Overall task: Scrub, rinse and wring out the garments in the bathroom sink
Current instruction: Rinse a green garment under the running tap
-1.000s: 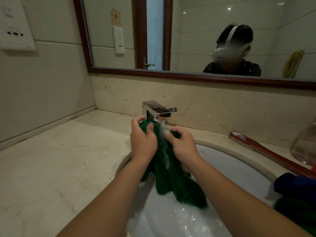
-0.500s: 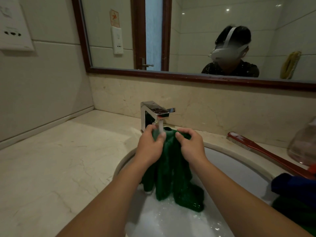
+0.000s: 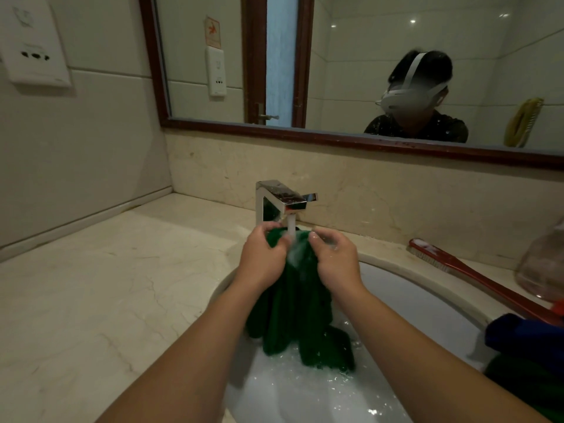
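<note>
**Green garment held under the running tap**

The green garment [image 3: 293, 315] is gripped at its top by both hands, the left hand [image 3: 262, 257] and the right hand [image 3: 335, 261] each curled round a bunch of cloth. Compared with a second ago, the hands are lowered a little from the tap [image 3: 282, 198] just beyond them, so the water [image 3: 291, 227] is caught on the cloth between them. The rest is left hanging below the wrists into the sink [image 3: 412, 303]. Rinsing is judged under way; wringing is not yet done.
</note>
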